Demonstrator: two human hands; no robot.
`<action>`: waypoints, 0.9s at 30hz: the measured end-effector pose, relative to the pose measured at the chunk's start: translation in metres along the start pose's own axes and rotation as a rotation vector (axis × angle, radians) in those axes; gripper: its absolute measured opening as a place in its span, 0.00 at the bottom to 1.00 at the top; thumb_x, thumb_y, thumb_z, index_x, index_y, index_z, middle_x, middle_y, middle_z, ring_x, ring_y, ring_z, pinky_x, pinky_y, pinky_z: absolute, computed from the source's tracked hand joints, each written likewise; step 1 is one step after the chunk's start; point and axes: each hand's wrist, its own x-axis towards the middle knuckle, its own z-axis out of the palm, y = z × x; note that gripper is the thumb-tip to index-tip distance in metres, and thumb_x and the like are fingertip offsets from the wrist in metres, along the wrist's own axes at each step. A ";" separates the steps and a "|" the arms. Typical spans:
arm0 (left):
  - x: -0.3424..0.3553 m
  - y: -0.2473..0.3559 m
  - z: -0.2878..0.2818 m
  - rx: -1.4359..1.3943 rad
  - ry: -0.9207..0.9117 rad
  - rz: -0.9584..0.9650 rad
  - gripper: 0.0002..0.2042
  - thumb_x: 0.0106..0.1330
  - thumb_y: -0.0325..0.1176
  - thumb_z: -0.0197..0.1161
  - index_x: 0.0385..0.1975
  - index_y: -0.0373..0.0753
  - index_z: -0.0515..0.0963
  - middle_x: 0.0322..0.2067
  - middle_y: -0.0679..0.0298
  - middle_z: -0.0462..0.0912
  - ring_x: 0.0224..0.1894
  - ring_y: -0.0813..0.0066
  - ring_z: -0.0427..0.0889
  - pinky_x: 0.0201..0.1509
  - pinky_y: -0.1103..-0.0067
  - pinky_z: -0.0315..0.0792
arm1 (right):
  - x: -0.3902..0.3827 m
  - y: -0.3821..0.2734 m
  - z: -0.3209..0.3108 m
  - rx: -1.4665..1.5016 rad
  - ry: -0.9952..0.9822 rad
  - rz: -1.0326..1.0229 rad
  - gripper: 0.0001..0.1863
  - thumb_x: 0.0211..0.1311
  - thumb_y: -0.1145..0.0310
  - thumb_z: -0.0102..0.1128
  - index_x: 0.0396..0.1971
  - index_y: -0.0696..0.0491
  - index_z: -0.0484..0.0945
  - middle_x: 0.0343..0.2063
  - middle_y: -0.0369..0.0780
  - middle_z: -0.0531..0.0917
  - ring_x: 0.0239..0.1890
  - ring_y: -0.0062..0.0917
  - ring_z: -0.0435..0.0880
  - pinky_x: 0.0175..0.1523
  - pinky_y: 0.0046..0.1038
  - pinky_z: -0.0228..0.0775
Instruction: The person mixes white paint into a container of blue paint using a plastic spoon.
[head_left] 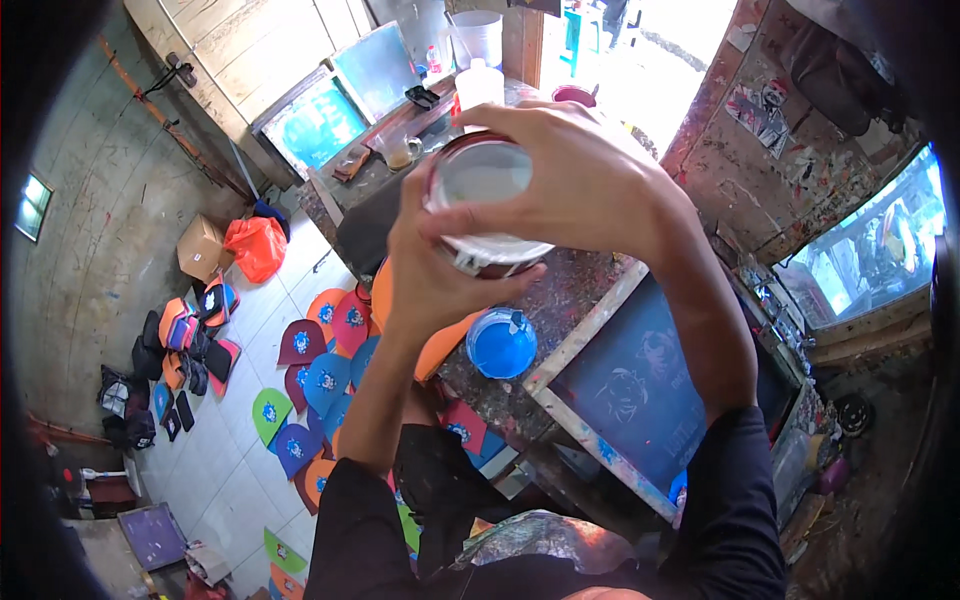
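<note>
Raised over the workbench, a round tub (484, 180) with a pale top and dark red stains round its edge is between my two hands. My left hand (415, 260) grips its near left side, fingers curled underneath. From above and the right, my right hand (590, 175) wraps over the tub, thumb lying across the top. Whether that pale top is a lid or the inside, I cannot tell. Below, apart from both hands, an uncovered tub of blue paint (503, 343) stands on the paint-stained workbench (575, 285). Right of it lies a wooden-framed printing screen (625, 385) with pale designs.
Printed cap panels (327, 382) in several colours cover the tiled floor to the left. Beyond them are caps (178, 325), a cardboard box (204, 248) and an orange bag (257, 248). A glass mug (402, 152) and a white bucket (478, 38) stand at the back.
</note>
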 end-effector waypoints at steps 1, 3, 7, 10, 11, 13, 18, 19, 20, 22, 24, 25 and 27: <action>-0.010 0.007 -0.006 -0.022 0.038 -0.073 0.59 0.35 0.41 0.91 0.70 0.31 0.61 0.60 0.47 0.78 0.60 0.55 0.83 0.65 0.64 0.78 | 0.008 0.008 0.015 0.007 0.114 -0.146 0.37 0.58 0.36 0.71 0.56 0.52 0.86 0.47 0.50 0.89 0.53 0.48 0.87 0.61 0.39 0.78; -0.020 0.009 -0.021 0.013 0.045 -0.080 0.59 0.34 0.41 0.91 0.70 0.32 0.61 0.60 0.47 0.78 0.61 0.55 0.82 0.65 0.64 0.78 | 0.022 0.015 0.033 0.095 0.161 -0.316 0.29 0.61 0.44 0.71 0.51 0.52 0.88 0.45 0.49 0.89 0.52 0.46 0.87 0.61 0.39 0.78; -0.040 0.004 -0.042 0.166 0.053 0.000 0.61 0.34 0.42 0.91 0.72 0.32 0.61 0.63 0.48 0.76 0.64 0.56 0.80 0.67 0.65 0.76 | 0.027 0.008 0.064 0.203 0.340 -0.720 0.10 0.64 0.66 0.72 0.42 0.52 0.92 0.43 0.42 0.89 0.49 0.39 0.87 0.59 0.39 0.79; -0.057 0.003 -0.048 0.174 0.086 -0.007 0.61 0.33 0.44 0.92 0.72 0.33 0.62 0.63 0.49 0.76 0.64 0.55 0.80 0.68 0.64 0.75 | 0.000 0.006 0.069 0.215 0.301 -0.677 0.09 0.62 0.70 0.73 0.42 0.53 0.91 0.43 0.41 0.88 0.48 0.37 0.86 0.57 0.38 0.79; -0.062 -0.001 -0.052 0.164 0.076 0.022 0.61 0.33 0.44 0.92 0.72 0.34 0.62 0.63 0.48 0.76 0.64 0.54 0.80 0.68 0.64 0.75 | -0.008 0.004 0.070 0.279 0.208 -0.590 0.08 0.61 0.71 0.74 0.40 0.54 0.91 0.40 0.40 0.88 0.46 0.36 0.86 0.55 0.38 0.79; -0.070 -0.012 -0.048 0.076 0.068 0.079 0.61 0.32 0.41 0.93 0.72 0.35 0.62 0.65 0.47 0.75 0.66 0.51 0.78 0.70 0.62 0.74 | -0.023 0.006 0.071 0.283 0.148 -0.576 0.07 0.60 0.72 0.75 0.38 0.55 0.91 0.38 0.40 0.87 0.45 0.36 0.85 0.53 0.38 0.79; -0.082 -0.021 -0.046 0.136 0.053 0.149 0.61 0.33 0.39 0.92 0.73 0.37 0.62 0.67 0.45 0.74 0.69 0.46 0.76 0.72 0.58 0.71 | -0.040 0.008 0.078 0.165 0.254 -0.660 0.07 0.61 0.72 0.75 0.37 0.57 0.88 0.34 0.41 0.87 0.38 0.37 0.87 0.50 0.38 0.81; -0.083 -0.025 -0.047 0.183 0.028 0.185 0.63 0.33 0.40 0.93 0.74 0.39 0.59 0.69 0.44 0.72 0.68 0.48 0.77 0.71 0.59 0.74 | -0.046 0.005 0.076 0.209 0.289 -0.583 0.08 0.60 0.74 0.76 0.37 0.58 0.88 0.30 0.42 0.87 0.31 0.35 0.87 0.41 0.35 0.82; -0.085 -0.027 -0.048 0.229 0.002 0.222 0.66 0.32 0.40 0.94 0.76 0.41 0.57 0.71 0.44 0.69 0.68 0.50 0.78 0.70 0.59 0.76 | -0.053 0.004 0.075 0.211 0.290 -0.584 0.08 0.60 0.74 0.76 0.37 0.58 0.88 0.30 0.42 0.87 0.31 0.35 0.87 0.41 0.35 0.82; -0.085 -0.028 -0.046 0.235 0.006 0.235 0.64 0.34 0.40 0.93 0.76 0.42 0.57 0.71 0.43 0.69 0.68 0.49 0.78 0.70 0.59 0.76 | -0.066 0.002 0.075 0.193 0.496 -0.493 0.08 0.59 0.78 0.76 0.38 0.60 0.87 0.27 0.42 0.86 0.25 0.30 0.86 0.31 0.29 0.79; -0.085 -0.031 -0.045 0.323 0.020 0.328 0.62 0.37 0.38 0.92 0.76 0.42 0.58 0.71 0.42 0.69 0.68 0.46 0.77 0.71 0.57 0.75 | -0.079 0.000 0.081 0.176 0.554 -0.459 0.09 0.58 0.81 0.76 0.38 0.61 0.87 0.23 0.42 0.85 0.21 0.25 0.84 0.26 0.25 0.75; -0.086 -0.031 -0.044 0.322 0.017 0.330 0.62 0.37 0.38 0.92 0.76 0.42 0.58 0.71 0.42 0.69 0.68 0.46 0.77 0.71 0.57 0.75 | -0.086 0.002 0.088 0.192 0.605 -0.380 0.09 0.59 0.80 0.76 0.38 0.61 0.86 0.25 0.43 0.86 0.23 0.27 0.86 0.29 0.27 0.77; -0.087 -0.032 -0.042 0.351 0.031 0.346 0.58 0.38 0.36 0.90 0.74 0.41 0.61 0.69 0.43 0.71 0.71 0.39 0.72 0.73 0.48 0.67 | -0.097 0.006 0.105 0.271 0.684 -0.238 0.08 0.61 0.80 0.75 0.38 0.61 0.86 0.28 0.44 0.89 0.24 0.25 0.88 0.31 0.26 0.80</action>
